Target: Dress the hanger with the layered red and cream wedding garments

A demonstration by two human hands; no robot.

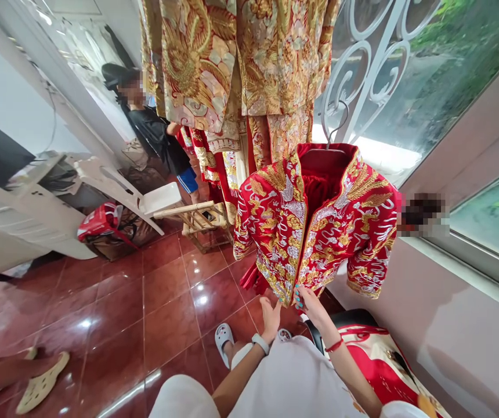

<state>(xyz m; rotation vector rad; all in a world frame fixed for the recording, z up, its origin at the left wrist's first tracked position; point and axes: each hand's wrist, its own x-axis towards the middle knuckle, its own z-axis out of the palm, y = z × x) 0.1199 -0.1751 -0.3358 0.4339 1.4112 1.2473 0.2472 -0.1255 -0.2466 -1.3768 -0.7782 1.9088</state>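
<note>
A red jacket with gold and silver embroidery hangs on a hanger in front of me, its front panels meeting at the middle and its collar spread. At the lower front corner of the left panel, my left hand has its fingers at the hem, partly hidden, with the thumb sticking out to the side. My right hand, with teal nails, pinches the bottom front edge of the right panel. Both hands are close together at the hem.
Gold embroidered garments hang behind the jacket. A bamboo stool, a white chair and a red bag stand to the left. A person in black is farther back. Red-and-cream fabric lies at lower right beside the window wall.
</note>
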